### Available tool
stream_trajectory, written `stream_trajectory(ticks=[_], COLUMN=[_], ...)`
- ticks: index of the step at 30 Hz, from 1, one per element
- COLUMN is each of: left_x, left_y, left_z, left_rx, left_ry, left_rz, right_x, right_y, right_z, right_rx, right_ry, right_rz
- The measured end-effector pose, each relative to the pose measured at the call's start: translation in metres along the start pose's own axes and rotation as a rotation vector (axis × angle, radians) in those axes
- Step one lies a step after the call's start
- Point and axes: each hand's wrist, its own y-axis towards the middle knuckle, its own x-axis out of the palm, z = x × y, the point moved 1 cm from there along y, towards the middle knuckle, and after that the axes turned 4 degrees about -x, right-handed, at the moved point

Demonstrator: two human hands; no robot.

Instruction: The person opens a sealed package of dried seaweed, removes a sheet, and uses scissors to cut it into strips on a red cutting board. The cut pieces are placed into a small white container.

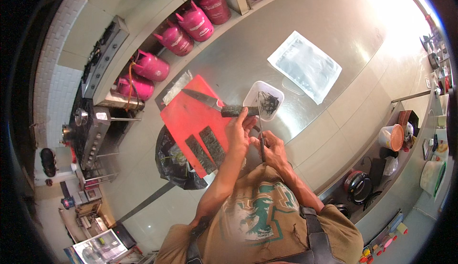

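Note:
My left hand [236, 131] is closed on a dark strip of nori [231, 111], pinching it level beside a white plastic tub [247, 93]. In my right hand [273, 151] are black-handled scissors [262, 144], their blades up at the strip's right end, over the tub's near edge. Thin dark shreds of nori [269, 103] lie inside the tub. To the left, a red cutting board [188, 116] carries two more nori strips [213, 143] near its lower end. A knife [202, 98] rests across the board's upper part, its handle partly hidden by the held strip.
A clear plastic pouch [307, 66] lies flat on the steel table [253, 39], beyond the tub. A black bin bag [167, 156] sits below the board's left side. Pink gas cylinders [196, 23] stand under the counter at far left; shelves with pans [358, 186] are at right.

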Motion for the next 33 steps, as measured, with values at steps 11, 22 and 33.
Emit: stream_trajectory(ticks=[11, 22, 33], left_x=[0.003, 0.008, 0.009], left_y=[-0.004, -0.01, -0.011], left_z=[0.003, 0.006, 0.002], left_rx=[0.057, 0.12, 0.144], left_ry=[0.099, 0.111, 0.126], left_rz=[0.005, -0.015, -0.028], right_x=[0.001, 0.0, 0.0], right_y=[0.003, 0.001, 0.005], right_z=[0.015, 0.015, 0.009], right_rx=[-0.048, 0.044, 0.005], right_ry=[0.0, 0.145, 0.016], right_rz=[0.008, -0.095, -0.057])
